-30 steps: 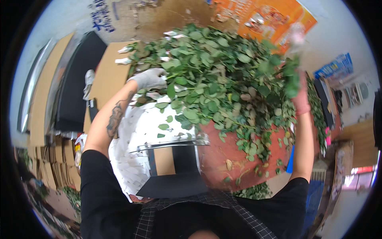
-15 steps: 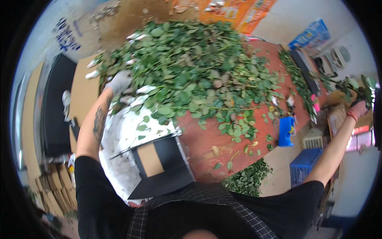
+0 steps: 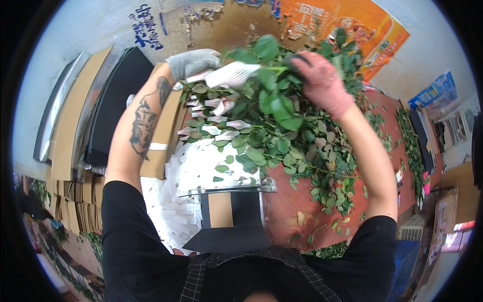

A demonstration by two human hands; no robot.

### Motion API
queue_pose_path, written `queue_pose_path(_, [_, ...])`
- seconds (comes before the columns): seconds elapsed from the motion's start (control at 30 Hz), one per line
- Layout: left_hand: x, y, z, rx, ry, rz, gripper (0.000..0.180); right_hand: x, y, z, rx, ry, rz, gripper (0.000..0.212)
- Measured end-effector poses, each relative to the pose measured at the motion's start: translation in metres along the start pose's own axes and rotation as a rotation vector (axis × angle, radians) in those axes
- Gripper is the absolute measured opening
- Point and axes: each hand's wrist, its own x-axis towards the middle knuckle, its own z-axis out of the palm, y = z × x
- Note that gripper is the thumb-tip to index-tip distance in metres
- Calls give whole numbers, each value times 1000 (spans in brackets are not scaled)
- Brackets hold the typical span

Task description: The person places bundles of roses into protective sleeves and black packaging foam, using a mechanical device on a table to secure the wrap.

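My right hand (image 3: 324, 83), in a pink-red glove with dark fingertips, is closed round the green stem of a rose. Its large leaves (image 3: 274, 98) hang below the fingers, and its head, wrapped in a white mesh sleeve (image 3: 232, 75), points left. Close behind that sleeve is my left hand (image 3: 193, 63) in a grey-white glove; its fingertips are blurred and partly hidden. Just under the left palm shows another pale sleeved head (image 3: 198, 76). Beneath both hands lies a big heap of leafy stems (image 3: 307, 136), with several sleeved heads (image 3: 226, 136) along its left side.
White strips (image 3: 168, 211) and a black folded board (image 3: 226, 244) with a brown panel lie at the near left of the red table (image 3: 287, 226). Cardboard and black sheets (image 3: 118, 105) stand at left. A blue crate (image 3: 407, 261) is below right.
My right hand has come in from the far right to above the heap, holding the rose. My left hand has moved up and right, and the view has shifted.
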Motion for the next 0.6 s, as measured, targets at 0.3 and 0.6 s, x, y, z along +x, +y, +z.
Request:
queue_pose_path(0.3, [-19, -42, 58, -1168, 96, -194, 31, 23, -35, 95, 625, -279, 63, 51])
queue_pose_path(0.6, [23, -106, 147, -1173, 89, -392, 45, 33, -6, 76, 247, 83, 160, 41])
